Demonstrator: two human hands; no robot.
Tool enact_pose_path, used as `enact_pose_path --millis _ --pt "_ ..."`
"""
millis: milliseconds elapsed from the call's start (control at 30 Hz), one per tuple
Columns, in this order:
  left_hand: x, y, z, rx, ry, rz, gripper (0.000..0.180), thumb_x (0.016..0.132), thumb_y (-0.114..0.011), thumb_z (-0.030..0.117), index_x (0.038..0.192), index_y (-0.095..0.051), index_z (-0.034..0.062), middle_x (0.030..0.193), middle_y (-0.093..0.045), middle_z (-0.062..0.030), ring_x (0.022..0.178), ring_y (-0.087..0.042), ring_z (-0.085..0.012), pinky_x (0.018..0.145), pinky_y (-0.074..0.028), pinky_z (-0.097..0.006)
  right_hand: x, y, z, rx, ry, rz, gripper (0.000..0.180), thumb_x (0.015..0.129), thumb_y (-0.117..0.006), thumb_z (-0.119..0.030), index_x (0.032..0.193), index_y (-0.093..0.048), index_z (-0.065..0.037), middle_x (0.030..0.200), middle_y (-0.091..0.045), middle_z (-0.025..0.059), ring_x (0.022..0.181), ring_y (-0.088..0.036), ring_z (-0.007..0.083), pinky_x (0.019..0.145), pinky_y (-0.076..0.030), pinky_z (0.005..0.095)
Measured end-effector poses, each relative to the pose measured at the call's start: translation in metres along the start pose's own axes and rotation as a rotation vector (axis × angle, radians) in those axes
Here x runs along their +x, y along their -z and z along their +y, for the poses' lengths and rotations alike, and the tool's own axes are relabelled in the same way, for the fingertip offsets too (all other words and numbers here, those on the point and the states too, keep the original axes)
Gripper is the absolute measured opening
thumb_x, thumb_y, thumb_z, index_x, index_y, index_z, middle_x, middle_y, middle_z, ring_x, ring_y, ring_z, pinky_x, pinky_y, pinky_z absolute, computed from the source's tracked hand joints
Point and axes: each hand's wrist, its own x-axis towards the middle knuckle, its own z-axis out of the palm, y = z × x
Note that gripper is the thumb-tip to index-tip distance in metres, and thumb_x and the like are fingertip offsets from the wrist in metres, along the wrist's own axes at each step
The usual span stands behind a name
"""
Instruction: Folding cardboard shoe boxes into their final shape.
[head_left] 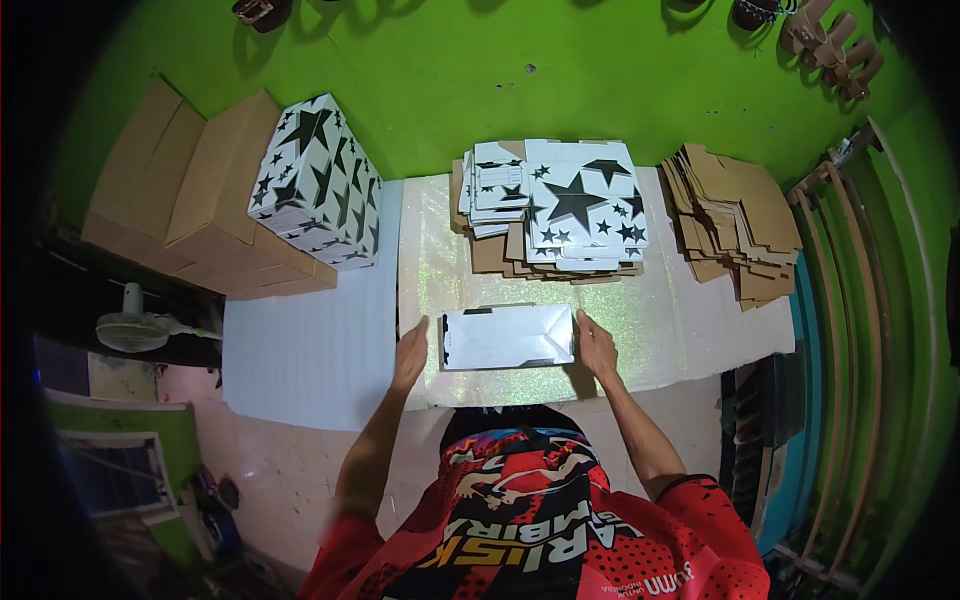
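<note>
A closed white shoebox-like carton [508, 337] with black marks at its edges lies lengthwise across the table in front of me. Beside its left end is my left hand [411, 353], fingers stretched out and a small gap between them and the carton. My right hand [598, 346] is held at the carton's right end, fingers extended and very close to it; whether they touch it I cannot tell. Behind the carton rises a stack of flat white cardboard pieces with black stars [575, 200], with brown sheets underneath.
Folded brown cardboard [735, 220] is piled at the table's right. On the left, brown boxes [225, 170] stand with a white star-patterned box [320, 185]. A fan [135, 320] is at far left. Sandals [825, 50] hang on the green wall; a wooden rack [850, 330] is at right.
</note>
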Motion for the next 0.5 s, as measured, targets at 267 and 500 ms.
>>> enact_pose_path --millis 267,500 --pt "0.011 -0.012 -0.004 -0.287 0.1 -0.118 0.078 0.106 -0.042 0.069 0.095 -0.065 -0.005 0.084 -0.063 -0.0096 0.081 -0.055 -0.0221 0.077 -0.044 -0.04 0.014 -0.019 -0.003 0.086 -0.105 -0.175 0.085 0.101 -0.038 -0.076 0.145 -0.065 -0.008 0.135 -0.069 0.0249 0.13 -0.062 0.0429 0.114 -0.043 0.0452" --pt "-0.032 0.017 0.011 -0.424 0.073 -0.06 0.04 0.1 -0.072 0.042 0.099 -0.064 0.0031 0.091 -0.066 -0.007 0.09 -0.057 -0.0156 0.083 -0.044 -0.031 -0.008 -0.015 -0.015 0.446 0.012 -0.175 0.058 0.102 -0.063 -0.056 0.116 -0.07 0.0 0.108 -0.068 0.0078 0.105 -0.058 0.0182 0.095 -0.044 0.0301"
